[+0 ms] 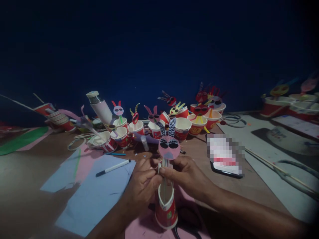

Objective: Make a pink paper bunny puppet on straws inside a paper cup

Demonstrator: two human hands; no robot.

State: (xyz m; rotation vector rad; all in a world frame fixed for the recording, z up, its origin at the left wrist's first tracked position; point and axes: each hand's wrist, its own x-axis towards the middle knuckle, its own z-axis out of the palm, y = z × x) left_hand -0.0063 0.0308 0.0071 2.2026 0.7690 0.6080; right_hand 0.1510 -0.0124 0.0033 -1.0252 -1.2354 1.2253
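A pink paper puppet head with black eyes and two black-and-white patterned ears stands upright on a pale stem. My left hand is closed, its fingertips pinched at the stem just under the head. From the other side, my right hand presses its thumb on the same stem, its other fingers partly hidden behind. Below both hands, the stem runs down into a red and white paper cup, whose rim is squeezed into a narrow shape. A dark scissors handle lies beside the cup on pink paper.
Several red cups with paper puppets line the back. A marker lies on blue paper at left. To the right are a phone and thin sticks. Stacked cups and a flask stand at back left.
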